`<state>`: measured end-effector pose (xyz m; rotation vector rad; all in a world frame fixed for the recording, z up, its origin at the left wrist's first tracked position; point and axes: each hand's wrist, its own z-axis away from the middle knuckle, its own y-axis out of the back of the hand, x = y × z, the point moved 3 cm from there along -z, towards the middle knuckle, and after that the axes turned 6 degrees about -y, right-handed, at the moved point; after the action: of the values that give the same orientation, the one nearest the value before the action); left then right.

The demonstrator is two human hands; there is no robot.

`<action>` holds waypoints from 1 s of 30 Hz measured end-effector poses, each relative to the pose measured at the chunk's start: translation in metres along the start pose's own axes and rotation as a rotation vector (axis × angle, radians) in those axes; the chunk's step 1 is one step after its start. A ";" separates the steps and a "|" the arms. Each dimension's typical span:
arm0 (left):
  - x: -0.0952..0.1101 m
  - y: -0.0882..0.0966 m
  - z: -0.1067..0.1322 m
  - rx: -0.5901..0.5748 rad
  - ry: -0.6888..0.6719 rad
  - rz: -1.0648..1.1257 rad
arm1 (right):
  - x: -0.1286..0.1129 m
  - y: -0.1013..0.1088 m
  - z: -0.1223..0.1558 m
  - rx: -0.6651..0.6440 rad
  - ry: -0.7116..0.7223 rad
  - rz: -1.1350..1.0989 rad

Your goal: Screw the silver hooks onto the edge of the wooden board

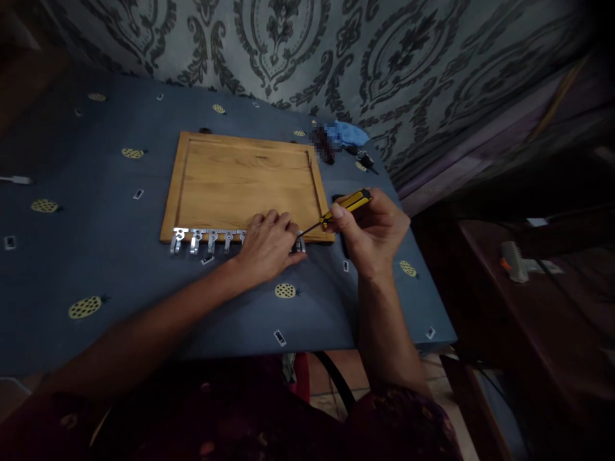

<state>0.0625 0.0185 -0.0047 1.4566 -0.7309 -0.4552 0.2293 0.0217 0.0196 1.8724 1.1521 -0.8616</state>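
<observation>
A wooden board (245,182) with a raised frame lies flat on the table. Along its near edge runs a metal hook rail (212,234) with several silver hooks hanging over the side. My left hand (268,248) is closed over the rail's right part, fingers on top and thumb below, hiding some hooks. In my right hand (378,234) is a yellow-and-black screwdriver (354,201), held at a slant by its handle. Its shaft points down-left to the rail's right end beside my left fingertips. Whether the tip sits in a screw cannot be made out.
A blue cloth (352,134) lies at the table's back right, close to keys (366,160). A dark flat object (340,200) is partly hidden behind my right hand. At the far left is a white cable plug (16,180). The patterned curtain (269,45) borders the back edge.
</observation>
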 end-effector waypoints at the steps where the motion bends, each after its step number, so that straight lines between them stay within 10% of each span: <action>1: 0.000 0.000 0.000 0.002 -0.003 0.000 | -0.001 0.000 0.000 -0.003 -0.006 0.009; 30: -0.001 -0.003 0.001 0.028 -0.011 -0.006 | -0.009 0.011 -0.006 -0.243 -0.165 -0.069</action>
<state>0.0614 0.0188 -0.0075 1.4834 -0.7448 -0.4599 0.2368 0.0198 0.0331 1.5442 1.1681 -0.8559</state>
